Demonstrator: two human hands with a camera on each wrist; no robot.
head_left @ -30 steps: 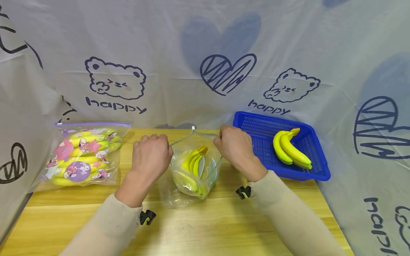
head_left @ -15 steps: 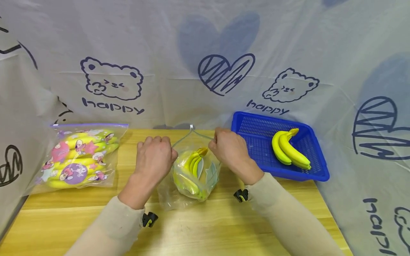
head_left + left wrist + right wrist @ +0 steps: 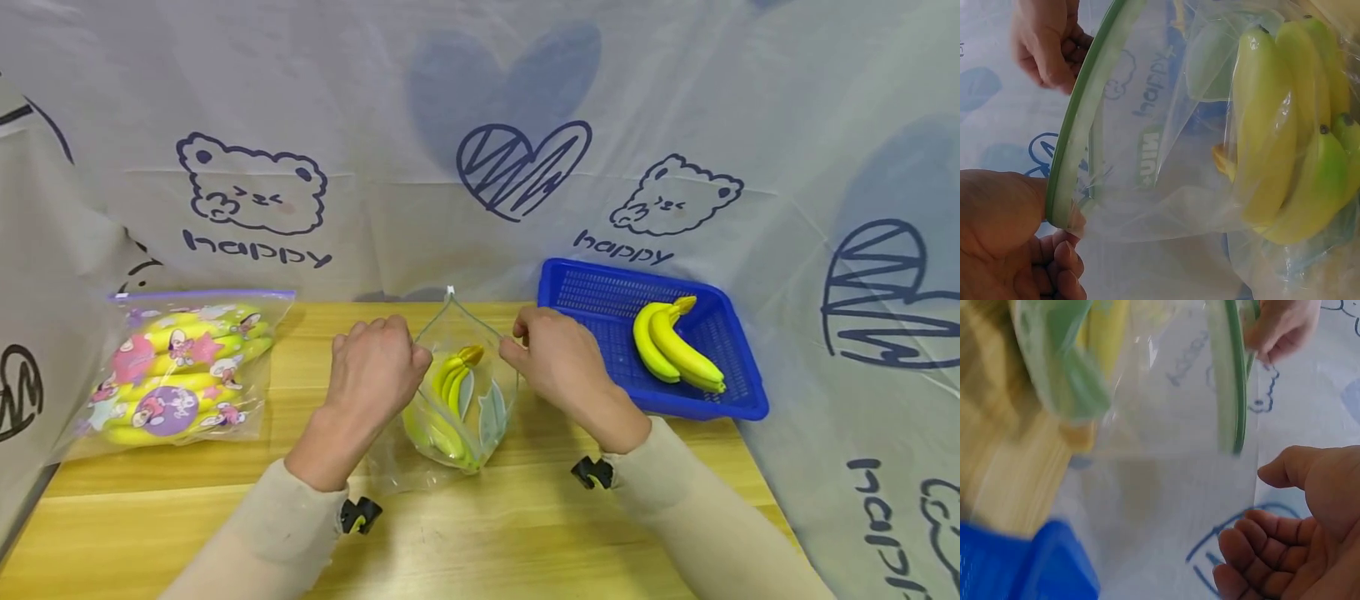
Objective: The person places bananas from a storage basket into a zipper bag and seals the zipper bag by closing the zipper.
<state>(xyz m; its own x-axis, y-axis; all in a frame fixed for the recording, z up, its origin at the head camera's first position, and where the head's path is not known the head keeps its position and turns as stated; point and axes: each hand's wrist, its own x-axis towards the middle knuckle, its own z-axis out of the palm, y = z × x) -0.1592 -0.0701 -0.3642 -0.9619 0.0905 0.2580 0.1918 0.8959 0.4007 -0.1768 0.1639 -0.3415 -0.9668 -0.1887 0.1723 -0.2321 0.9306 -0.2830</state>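
You are working at the mouth of the clear zip bag (image 3: 459, 417), which is standing on the worktop (image 3: 487, 533) between your two hands with a bunch of bananas (image 3: 448, 392) already inside it, so the step in hand looks like the sealing of a filled bag rather than the loading. Your left hand (image 3: 378, 367) is pinching the near-left end of the green zip strip (image 3: 1079, 137); the left wrist view is showing thumb and curled fingers pressed together on that end, and that grip is holding the bag upright. Your right hand (image 3: 558, 362) is hovering just beside the right side of the mouth, and in the right wrist view its fingers are hanging loosely curled with the strip a little apart from them, so it is gripping nothing. The mouth is gaping wide, the two halves of the strip standing clearly apart. By my reading, the next move is calling for the right hand to take the strip opposite the left, bring both halves together and press along them from one end to the other while the left steadies the bag. The blue basket (image 3: 592, 292) to your right is holding another bunch (image 3: 675, 346), and a printed bag of bananas (image 3: 183, 375) is lying at the left.
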